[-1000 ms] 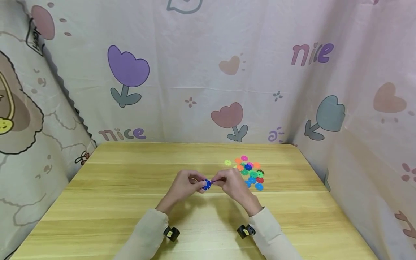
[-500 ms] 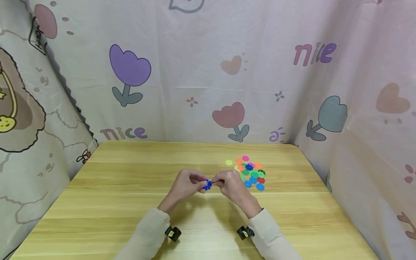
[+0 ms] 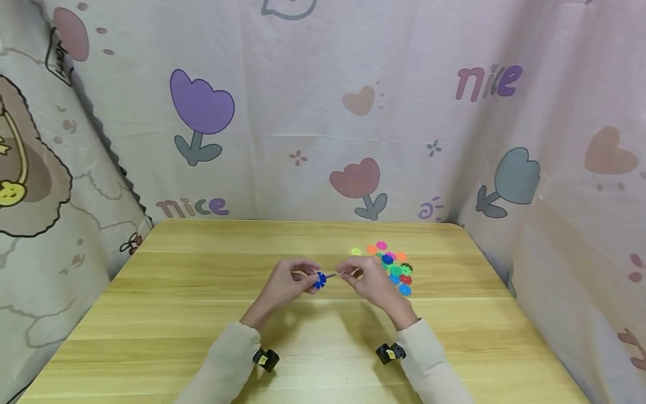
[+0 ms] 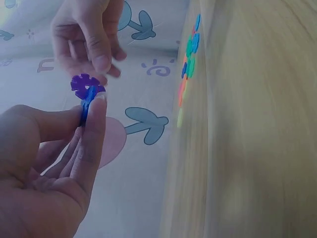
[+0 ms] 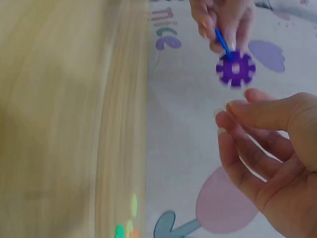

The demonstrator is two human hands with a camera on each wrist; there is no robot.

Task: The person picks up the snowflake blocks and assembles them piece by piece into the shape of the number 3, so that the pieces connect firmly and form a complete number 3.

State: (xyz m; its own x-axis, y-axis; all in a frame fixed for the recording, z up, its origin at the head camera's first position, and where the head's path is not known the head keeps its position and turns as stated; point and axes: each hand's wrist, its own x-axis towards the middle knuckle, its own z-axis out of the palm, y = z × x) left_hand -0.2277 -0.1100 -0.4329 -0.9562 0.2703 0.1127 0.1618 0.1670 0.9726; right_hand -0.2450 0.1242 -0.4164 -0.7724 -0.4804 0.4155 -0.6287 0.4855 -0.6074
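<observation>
In the head view, the left hand point(image 3: 290, 282) and the right hand point(image 3: 370, 280) face each other above the wooden counter point(image 3: 202, 306). The left hand pinches a dark blue disc point(image 3: 320, 281) at its three o'clock side. A purple disc point(image 3: 331, 275), seen edge-on, juts from the blue one toward two o'clock, its far end close to the right fingertips. Loose discs point(image 3: 395, 270) in pink, orange, green, blue and red lie on the counter at two o'clock from the right hand, partly hidden by it. A printed cloth point(image 3: 282, 112) hangs at twelve o'clock, past the counter's far edge. Both sleeves point(image 3: 227, 350) are pale, with a small black camera point(image 3: 266, 359) at each wrist.

In the left wrist view, the left thumb and fingers grasp the blue disc, which shows its edge. The purple disc meets it at eleven o'clock, turned broadside. The right hand is at twelve o'clock, slightly blurred, its fingertips just beyond the purple disc.

In the right wrist view, the right fingers are loosely bent and hold nothing; a gap separates them from the purple disc at twelve o'clock. The blue disc, edge-on, runs from the purple one toward eleven o'clock into the left hand's grasp.
</observation>
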